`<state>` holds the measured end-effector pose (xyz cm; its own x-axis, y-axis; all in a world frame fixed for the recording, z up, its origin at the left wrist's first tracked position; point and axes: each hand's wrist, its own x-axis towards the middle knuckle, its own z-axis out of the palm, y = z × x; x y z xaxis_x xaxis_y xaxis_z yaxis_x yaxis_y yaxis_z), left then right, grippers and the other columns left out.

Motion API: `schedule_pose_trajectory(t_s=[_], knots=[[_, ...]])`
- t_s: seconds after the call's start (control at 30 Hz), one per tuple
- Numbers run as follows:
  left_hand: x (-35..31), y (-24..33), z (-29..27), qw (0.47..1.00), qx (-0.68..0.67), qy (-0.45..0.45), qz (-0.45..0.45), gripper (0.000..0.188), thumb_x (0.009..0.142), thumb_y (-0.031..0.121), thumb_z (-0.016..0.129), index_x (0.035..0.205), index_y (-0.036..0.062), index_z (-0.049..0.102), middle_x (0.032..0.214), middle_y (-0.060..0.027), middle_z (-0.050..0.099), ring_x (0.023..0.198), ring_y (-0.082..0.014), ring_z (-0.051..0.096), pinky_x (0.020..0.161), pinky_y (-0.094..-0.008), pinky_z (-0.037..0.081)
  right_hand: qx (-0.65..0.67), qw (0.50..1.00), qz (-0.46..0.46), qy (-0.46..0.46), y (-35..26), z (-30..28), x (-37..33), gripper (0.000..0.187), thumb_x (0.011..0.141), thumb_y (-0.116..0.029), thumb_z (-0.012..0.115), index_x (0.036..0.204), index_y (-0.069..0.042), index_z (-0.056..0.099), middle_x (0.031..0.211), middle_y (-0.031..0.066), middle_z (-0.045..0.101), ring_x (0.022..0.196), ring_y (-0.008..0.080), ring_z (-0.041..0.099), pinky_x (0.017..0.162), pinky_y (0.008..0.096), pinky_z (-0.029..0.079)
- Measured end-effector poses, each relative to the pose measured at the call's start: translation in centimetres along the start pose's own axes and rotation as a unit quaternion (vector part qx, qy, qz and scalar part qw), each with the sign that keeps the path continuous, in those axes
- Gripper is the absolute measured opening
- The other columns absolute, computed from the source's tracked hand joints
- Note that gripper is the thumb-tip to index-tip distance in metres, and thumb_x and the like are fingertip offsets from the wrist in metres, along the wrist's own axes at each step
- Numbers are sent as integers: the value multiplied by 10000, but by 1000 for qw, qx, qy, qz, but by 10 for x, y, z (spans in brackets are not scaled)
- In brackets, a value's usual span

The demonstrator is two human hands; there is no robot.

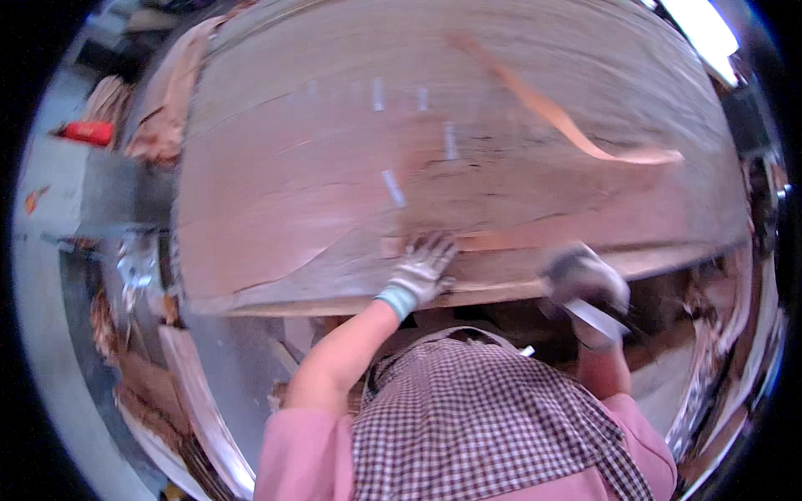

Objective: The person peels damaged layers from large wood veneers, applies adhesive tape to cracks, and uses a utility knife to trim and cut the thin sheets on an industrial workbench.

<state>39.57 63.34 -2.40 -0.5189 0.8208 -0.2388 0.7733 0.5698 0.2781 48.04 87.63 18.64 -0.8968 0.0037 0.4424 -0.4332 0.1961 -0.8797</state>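
Note:
A stack of wide wood veneer sheets (pixel 535 192) lies before me, its surface reddish and grey-brown with cracks. My left hand (pixel 424 265), in a white and grey glove, presses flat near the front edge with its fingers spread. Under and beside these fingers runs a narrow veneer strip (pixel 493 242). My right hand (pixel 585 280), also gloved and smeared by motion, is closed just over the front edge at the right. From it sticks out a flat, pale, blade-like tool (pixel 597 317); its exact kind is blurred.
A long, curled orange veneer strip (pixel 560 117) lies across the far right of the sheets. Several short white tape pieces (pixel 393 189) dot the middle. At the far left are a red object (pixel 86 132) and crumpled veneer scraps (pixel 163 125). More scraps (pixel 154 392) lie lower left.

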Motion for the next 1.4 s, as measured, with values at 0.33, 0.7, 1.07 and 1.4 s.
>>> schedule_pose_trajectory(t_s=[0.33,0.7,1.07,1.4], knots=[[-33,-25,-2,985,-76,147,46,606,890,360,488,1426,121,335,1527,-85,236,1410,-270,209,1150,-480,97,342,846,403,63,-57,151,-8,248,867,-284,620,895,-64,509,702,33,537,544,141,510,486,250,408],[-317,-168,33,974,9,200,-106,597,874,347,524,1392,81,393,1468,-108,340,1390,-287,246,1151,-507,90,223,836,500,34,71,411,-48,203,906,-184,584,993,-2,614,807,17,625,675,91,538,608,232,439],[-289,-183,-14,982,-11,100,-160,699,817,187,568,1458,178,290,1515,-67,262,1311,-328,352,1067,-480,270,72,836,540,73,153,475,-25,185,816,-174,646,831,10,662,700,56,622,566,161,558,508,322,440],[-293,-197,-1,982,30,78,-170,598,908,365,457,1457,186,301,1543,-20,209,1355,-341,286,1062,-535,263,-373,805,382,-258,122,417,-40,347,814,-290,635,900,45,659,771,143,660,710,152,604,691,327,500]])
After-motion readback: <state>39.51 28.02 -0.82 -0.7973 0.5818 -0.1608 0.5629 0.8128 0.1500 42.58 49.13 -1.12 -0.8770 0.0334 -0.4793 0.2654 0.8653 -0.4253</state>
